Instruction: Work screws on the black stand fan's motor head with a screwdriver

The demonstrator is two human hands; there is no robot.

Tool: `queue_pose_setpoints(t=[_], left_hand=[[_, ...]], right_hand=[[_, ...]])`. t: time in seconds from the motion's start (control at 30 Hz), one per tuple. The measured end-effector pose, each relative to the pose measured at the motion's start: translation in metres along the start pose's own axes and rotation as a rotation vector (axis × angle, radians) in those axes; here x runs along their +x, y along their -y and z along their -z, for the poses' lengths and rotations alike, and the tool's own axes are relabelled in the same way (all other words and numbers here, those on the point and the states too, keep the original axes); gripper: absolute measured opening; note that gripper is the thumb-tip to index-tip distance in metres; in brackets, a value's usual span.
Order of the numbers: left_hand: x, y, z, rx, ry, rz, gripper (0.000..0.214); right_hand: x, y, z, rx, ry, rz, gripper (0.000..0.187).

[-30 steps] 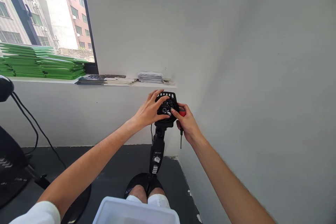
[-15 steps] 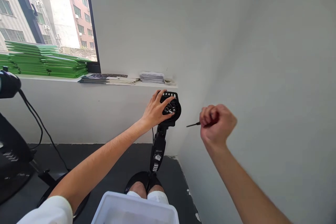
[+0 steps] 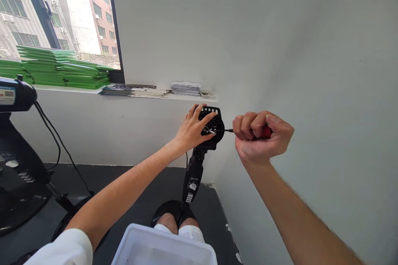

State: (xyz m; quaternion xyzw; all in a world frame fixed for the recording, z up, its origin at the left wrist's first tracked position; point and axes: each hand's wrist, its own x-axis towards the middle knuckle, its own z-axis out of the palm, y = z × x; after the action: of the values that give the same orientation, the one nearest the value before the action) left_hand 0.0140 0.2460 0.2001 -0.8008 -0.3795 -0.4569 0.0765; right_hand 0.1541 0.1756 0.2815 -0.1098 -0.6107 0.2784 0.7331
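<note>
Before the pale far wall (image 3: 149, 130), a black fan (image 3: 193, 172) stands upright near the middle, its base partly hidden by your knees. Nearer you is a white tray (image 3: 169, 232), cut off at the near edge. The fan head (image 3: 220, 124), atop the stand, shows no blades or front grille. To its right, your right hand (image 3: 263, 136) is closed in a fist round a red-handled screwdriver (image 3: 266, 132), whose shaft points left to the head. Your left hand (image 3: 194, 126), fingers spread, rests on the head's left side; its pressure cannot be told. Small metal parts (image 3: 209, 129) show between its thumb and forefinger. Judged from this, screwdriver work appears under way and unfinished; whether any screw is tight or loose cannot be told.
</note>
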Motion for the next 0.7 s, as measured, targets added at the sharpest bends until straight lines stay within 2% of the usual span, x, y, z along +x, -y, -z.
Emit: queue_pose_setpoints(t=[0.3,0.43,0.5,0.6,0.7], left_hand=[[0.000,0.001,-0.001,0.017,-0.008,0.007,0.057],[0.001,0.002,-0.002,0.020,-0.005,0.011,0.057],[0.002,0.004,-0.002,0.026,-0.008,0.020,0.057],[0.004,0.010,-0.001,0.025,-0.015,0.015,0.062],[0.007,0.014,0.000,-0.007,0.011,-0.001,0.076]], right_hand=[[0.001,-0.008,0.004,0.033,0.093,0.094,0.046],[-0.010,-0.016,0.004,-0.033,0.083,0.239,0.046],[-0.020,-0.020,0.010,-0.171,0.096,0.382,0.039],[-0.031,-0.016,0.027,-0.484,0.254,0.544,0.023],[-0.035,0.006,0.041,-0.828,0.403,0.576,0.018]])
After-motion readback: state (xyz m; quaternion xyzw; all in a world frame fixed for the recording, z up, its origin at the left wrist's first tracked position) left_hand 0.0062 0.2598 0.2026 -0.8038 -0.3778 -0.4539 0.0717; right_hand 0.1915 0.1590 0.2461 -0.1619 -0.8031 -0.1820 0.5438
